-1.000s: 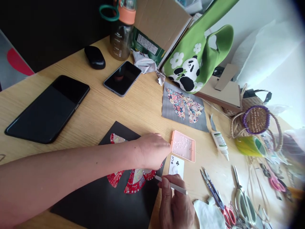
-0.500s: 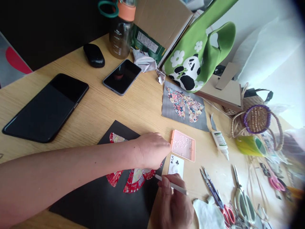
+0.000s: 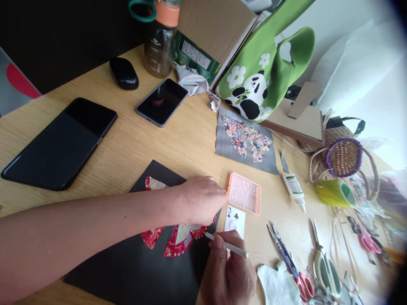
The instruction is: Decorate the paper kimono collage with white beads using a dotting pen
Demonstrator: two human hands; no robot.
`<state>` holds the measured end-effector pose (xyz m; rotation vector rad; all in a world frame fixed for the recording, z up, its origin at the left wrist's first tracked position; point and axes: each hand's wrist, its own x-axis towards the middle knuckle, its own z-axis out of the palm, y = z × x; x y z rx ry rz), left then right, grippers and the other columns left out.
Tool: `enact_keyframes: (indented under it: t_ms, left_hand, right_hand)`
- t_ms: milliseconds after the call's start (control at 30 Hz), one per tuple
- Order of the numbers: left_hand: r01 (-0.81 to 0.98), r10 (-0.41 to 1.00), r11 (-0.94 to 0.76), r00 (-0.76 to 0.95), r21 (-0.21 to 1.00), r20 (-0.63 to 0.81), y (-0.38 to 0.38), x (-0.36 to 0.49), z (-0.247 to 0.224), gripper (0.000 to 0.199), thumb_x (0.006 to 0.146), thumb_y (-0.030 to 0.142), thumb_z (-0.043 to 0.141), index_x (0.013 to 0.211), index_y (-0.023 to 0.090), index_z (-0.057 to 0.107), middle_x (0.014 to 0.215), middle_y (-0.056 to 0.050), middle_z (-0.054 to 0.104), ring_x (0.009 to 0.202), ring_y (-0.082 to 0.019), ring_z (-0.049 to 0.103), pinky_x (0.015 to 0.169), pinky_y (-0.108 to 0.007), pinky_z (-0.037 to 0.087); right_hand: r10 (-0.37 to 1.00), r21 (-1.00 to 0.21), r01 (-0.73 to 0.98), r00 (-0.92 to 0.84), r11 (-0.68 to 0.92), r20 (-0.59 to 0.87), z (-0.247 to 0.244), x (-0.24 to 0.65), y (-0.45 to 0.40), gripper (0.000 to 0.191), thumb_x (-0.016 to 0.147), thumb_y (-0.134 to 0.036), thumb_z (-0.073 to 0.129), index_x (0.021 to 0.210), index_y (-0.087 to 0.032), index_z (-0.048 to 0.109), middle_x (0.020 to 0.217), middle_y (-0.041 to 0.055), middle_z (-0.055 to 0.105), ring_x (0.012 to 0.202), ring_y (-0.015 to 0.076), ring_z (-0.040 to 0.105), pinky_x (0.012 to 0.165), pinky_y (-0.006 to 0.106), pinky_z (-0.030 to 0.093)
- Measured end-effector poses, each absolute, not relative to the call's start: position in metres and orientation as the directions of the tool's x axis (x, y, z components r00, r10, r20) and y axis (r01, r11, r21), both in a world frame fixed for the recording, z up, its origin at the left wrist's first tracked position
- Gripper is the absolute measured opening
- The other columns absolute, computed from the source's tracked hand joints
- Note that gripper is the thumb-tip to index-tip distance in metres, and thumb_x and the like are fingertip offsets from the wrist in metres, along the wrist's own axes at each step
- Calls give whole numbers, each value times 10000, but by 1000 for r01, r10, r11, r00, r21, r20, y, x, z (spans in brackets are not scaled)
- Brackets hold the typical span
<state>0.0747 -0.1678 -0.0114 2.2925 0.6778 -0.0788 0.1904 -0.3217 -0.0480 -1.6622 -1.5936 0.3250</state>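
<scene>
My right hand pinches a slim white stick-like pen. Its tip touches or nearly touches the beaded edge of a red patterned fabric piece. That piece lies on a black sheet, with small pearl beads along its rim. My left hand is closed over the piece's upper right part; its fingertips are hidden, and so is anything in them. Close to its knuckles stands a pink tray of tiny white beads. Beside the pen lies a playing card with a white blob on it.
Right of the tray are a white glue bottle, scissors with red handles and green-handled scissors. Farther back lie a grey sheet with a floral cutout, a green panda bag, a phone, a tablet and a bottle.
My right hand and the pen have shifted very slightly left. My left hand keeps its place over the fabric piece.
</scene>
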Motion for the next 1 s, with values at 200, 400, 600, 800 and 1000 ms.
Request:
enact_keyframes:
  t_ms: [200, 400, 600, 800, 1000]
  left_hand:
    - [496, 444, -598, 859, 629, -255, -167, 74, -13, 188, 760, 65, 637, 916, 155, 692, 925, -76, 738, 981, -263, 621, 782, -342, 447]
    - [495, 437, -605, 861, 623, -260, -167, 74, -11, 212, 749, 52, 631, 931, 140, 698, 911, -73, 733, 946, -249, 619, 753, -335, 436]
    - [494, 443, -607, 861, 622, -252, -167, 75, -13, 176, 771, 79, 641, 924, 144, 699, 895, -75, 732, 954, -255, 619, 765, -338, 434]
    - [490, 445, -605, 862, 628, -243, -167, 75, -14, 209, 747, 52, 635, 924, 137, 704, 879, -79, 728, 931, -251, 620, 740, -336, 434]
    - [492, 447, -604, 860, 627, -244, -167, 76, -14, 206, 740, 48, 635, 910, 143, 705, 846, -78, 725, 919, -251, 619, 754, -345, 441]
  right_hand:
    - [934, -658, 745, 150, 110, 325, -49, 189, -323, 123, 990, -169, 508, 891, -204, 574, 703, -15, 569, 607, 133, 516, 594, 278, 435]
    - [893, -663, 745, 250, 69, 373, -47, 187, -324, 142, 998, -202, 518, 872, -199, 583, 699, -10, 575, 584, 127, 530, 570, 271, 424]
    - [893, -663, 730, 172, 168, 416, -47, 190, -322, 107, 987, -191, 545, 896, -184, 601, 683, -14, 573, 562, 118, 524, 541, 255, 419]
    - [908, -653, 734, 125, 187, 400, -47, 190, -321, 116, 989, -173, 532, 889, -185, 589, 685, -20, 570, 561, 111, 527, 525, 242, 408]
    - [904, -627, 759, 126, 177, 409, -48, 189, -321, 126, 995, -185, 531, 884, -185, 589, 684, -14, 568, 557, 116, 528, 522, 247, 414]
